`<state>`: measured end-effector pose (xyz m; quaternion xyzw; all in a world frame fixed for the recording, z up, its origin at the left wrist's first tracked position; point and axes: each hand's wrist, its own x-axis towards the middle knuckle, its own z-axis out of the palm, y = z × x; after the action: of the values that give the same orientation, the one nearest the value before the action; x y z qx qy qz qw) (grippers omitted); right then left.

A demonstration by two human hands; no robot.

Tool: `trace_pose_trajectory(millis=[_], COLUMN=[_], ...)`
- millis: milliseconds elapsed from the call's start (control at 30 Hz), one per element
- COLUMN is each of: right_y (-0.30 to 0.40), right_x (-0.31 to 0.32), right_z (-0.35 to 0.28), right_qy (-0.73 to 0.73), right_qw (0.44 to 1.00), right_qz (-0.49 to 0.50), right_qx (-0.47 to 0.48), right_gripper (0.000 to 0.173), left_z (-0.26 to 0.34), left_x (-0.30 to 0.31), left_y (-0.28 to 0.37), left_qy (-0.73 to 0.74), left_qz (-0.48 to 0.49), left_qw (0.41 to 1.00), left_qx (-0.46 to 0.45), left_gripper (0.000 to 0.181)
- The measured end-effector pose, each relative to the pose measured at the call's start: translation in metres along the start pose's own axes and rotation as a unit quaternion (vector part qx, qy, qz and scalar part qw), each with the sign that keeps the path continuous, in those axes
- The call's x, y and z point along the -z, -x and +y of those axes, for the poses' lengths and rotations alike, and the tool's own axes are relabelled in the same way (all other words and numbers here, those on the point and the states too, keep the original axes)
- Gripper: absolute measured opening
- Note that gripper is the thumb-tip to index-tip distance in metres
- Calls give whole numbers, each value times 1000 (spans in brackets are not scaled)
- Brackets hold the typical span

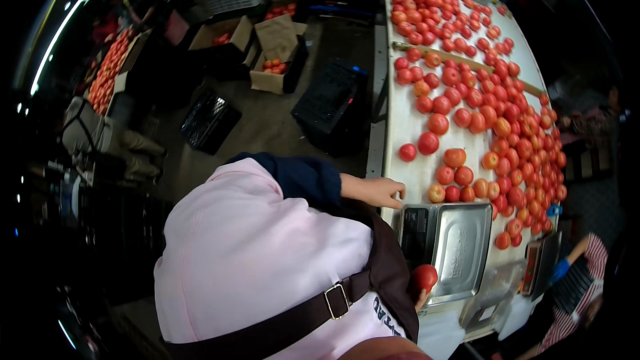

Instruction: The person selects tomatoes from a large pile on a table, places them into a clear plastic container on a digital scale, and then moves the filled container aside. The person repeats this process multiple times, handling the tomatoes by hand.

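My left hand point(382, 192) rests at the near edge of the white table point(400, 110), fingers bent, beside the corner of a digital scale with a steel tray point(462, 247). Nothing shows in that hand. At the other end of the scale, a red tomato point(424, 278) is held by my right hand point(421, 300), of which only the fingertips show past the dark apron. The scale's tray holds nothing. A short row of tomatoes point(452, 194) lies along the scale's side, and many more spread over the table beyond.
A wooden divider point(450, 57) crosses the table. Clear plastic boxes point(492, 290) and a second scale point(539, 265) stand past the tray. A person in striped sleeves point(575, 280) is at the far side. Black crates point(330, 105) and cartons point(270, 80) sit on the floor.
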<state>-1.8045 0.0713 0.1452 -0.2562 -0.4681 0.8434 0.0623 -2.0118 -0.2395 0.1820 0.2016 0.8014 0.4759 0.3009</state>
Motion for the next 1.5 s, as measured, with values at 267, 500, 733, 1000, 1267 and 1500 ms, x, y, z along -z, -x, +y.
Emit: trace_pose_trajectory(millis=[267,500,733,1000,1267,1500], right_y=[-45,-51,-12,113,261,371], right_x=[-56,-95,-132,-164,-211,-247], right_z=[3,-1,0,64,203,304], right_qy=[37,43,13,-146,-254,-372], right_qw=[991,993,994,928,772,644], right_qz=[-103,-78,109,331,560,621], right_qx=[-81,-76,8,84,161,248], right_gripper=[71,70,66,65,67,68], left_z=[-69,-92,-109,-108,-27,8], left_x=[35,67,106,99,-17,-149], left_y=[85,37,-37,-105,-99,35], left_qy=[22,28,59,10,-97,-187], left_qz=[150,80,-30,-301,-515,-669], left_qw=[981,995,997,952,845,698], left_qx=[122,46,25,61,-110,-177], left_gripper=[35,33,30,23,27,23])
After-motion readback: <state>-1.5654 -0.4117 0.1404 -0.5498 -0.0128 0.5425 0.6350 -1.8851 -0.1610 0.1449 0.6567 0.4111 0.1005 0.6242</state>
